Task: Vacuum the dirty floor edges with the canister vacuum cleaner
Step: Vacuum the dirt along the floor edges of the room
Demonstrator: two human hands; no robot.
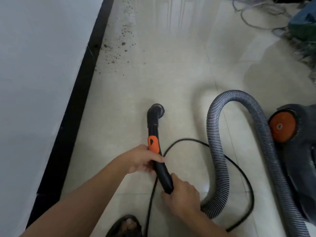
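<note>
Beside one skirting (pixel 73 103), left hand (pixel 143 159) and right hand (pixel 181 194), seemingly, clasp one wand (pixel 153 130).

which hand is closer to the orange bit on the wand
The left hand: it grips the black wand just behind the orange slider, while the right hand holds the wand's rear end, by the grey ribbed hose.

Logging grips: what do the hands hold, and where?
Both hold the wand: left hand just behind its orange slider, right hand at its rear end, by the hose.
</note>
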